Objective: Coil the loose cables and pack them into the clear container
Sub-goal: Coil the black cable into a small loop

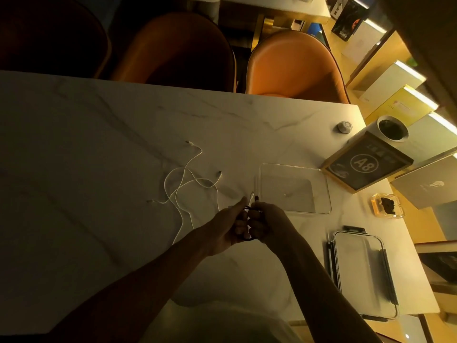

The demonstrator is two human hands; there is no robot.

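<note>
Both hands meet over the marble table [99,144], just left of the clear container [295,188], which stands open with nothing visible inside. My left hand [228,227] and my right hand [265,222] together grip a dark coiled cable [246,237]; its plug ends [254,196] stick up above the fingers. White cables [184,186] lie loose and tangled on the table to the left of the hands, their connectors spread out.
The container's clear lid [363,271] with dark clips lies at the right near the table edge. A framed "A8" sign [366,167], a cylinder [393,128], a small knob [344,126] and an amber ashtray [387,205] stand at the right. Orange chairs [294,68] line the far side.
</note>
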